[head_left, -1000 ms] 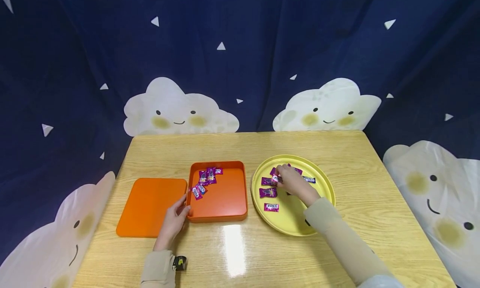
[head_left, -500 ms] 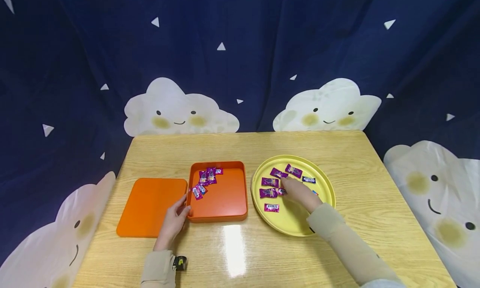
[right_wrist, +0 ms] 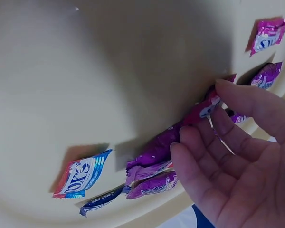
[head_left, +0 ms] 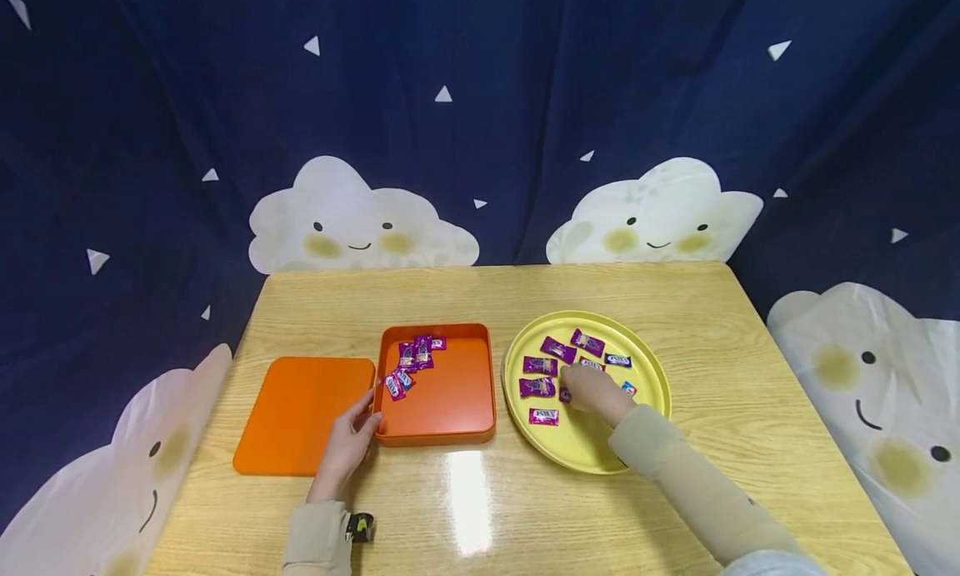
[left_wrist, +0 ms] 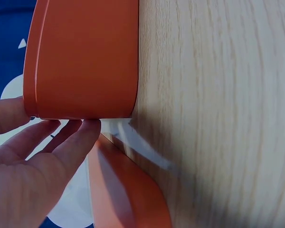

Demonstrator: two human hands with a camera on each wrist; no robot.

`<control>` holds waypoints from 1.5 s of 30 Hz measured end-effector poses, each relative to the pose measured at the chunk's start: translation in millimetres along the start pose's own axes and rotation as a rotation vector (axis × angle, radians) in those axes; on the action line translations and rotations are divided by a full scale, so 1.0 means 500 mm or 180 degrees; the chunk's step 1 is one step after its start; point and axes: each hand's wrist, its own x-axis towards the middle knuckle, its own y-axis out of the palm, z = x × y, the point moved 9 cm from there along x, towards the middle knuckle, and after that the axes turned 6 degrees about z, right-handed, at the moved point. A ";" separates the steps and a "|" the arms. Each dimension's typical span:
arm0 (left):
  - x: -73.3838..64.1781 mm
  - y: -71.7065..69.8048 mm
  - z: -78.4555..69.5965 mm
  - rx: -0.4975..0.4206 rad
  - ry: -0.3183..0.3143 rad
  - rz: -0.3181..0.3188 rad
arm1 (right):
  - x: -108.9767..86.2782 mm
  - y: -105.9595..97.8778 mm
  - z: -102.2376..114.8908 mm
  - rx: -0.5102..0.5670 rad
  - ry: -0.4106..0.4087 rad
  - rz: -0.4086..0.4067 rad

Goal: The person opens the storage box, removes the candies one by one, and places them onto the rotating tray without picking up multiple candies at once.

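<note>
In the head view, my left hand (head_left: 347, 444) holds the front left corner of a shallow orange box (head_left: 450, 397). The left wrist view puts the thumb at the box's rim and the other fingers against its outer wall. Purple, pink and blue wrapped candies (head_left: 423, 351) lie inside, along its left part. Over the yellow round tray (head_left: 558, 455), my right hand (head_left: 596, 390) pinches a pink-red wrapped candy (right_wrist: 203, 110) between thumb and fingertips. Close by its fingers lies a purple candy (right_wrist: 156, 148). A red-and-blue candy (right_wrist: 83, 173) and a pink candy (head_left: 543, 417) lie farther apart on the tray.
A flat orange lid (head_left: 292, 418) lies left of the box on the wooden table (head_left: 390, 288). Dark blue candy (head_left: 618, 360) sits near the tray's right rim, with several purple ones at its left and back. A navy curtain (head_left: 510, 101) with cloud shapes hangs behind the table.
My right hand has moved from the tray's back left toward the front and slightly right, uncovering purple candies and a red-wrapped one. The left hand and box have stayed in place.
</note>
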 end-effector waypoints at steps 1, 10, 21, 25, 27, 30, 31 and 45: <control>0.000 0.000 0.001 0.0007 -0.0009 0.0002 | 0.000 0.001 0.001 0.0005 0.0011 0.0002; -0.005 -0.001 -0.006 0.0003 0.0056 -0.0044 | -0.003 0.003 0.004 0.0011 0.0065 0.0018; -0.002 -0.001 0.000 0.0037 0.0018 -0.0043 | -0.001 0.002 0.001 0.0035 0.0076 0.0040; -0.001 -0.002 0.000 0.0043 0.0024 -0.0051 | -0.002 -0.017 0.003 0.0125 0.0019 -0.0011; -0.001 -0.002 0.000 0.0043 0.0021 -0.0050 | -0.003 -0.034 0.002 0.0206 0.0025 -0.0083; -0.001 -0.002 -0.002 0.0037 0.0036 -0.0061 | -0.005 -0.067 0.006 0.0297 -0.0040 -0.0288; -0.002 -0.002 -0.003 0.0037 0.0043 -0.0063 | -0.005 -0.077 0.008 0.0282 -0.0054 -0.0367; 0.000 -0.003 0.001 -0.0004 0.0031 -0.0077 | 0.034 -0.176 0.105 -0.0044 -0.0455 -0.1114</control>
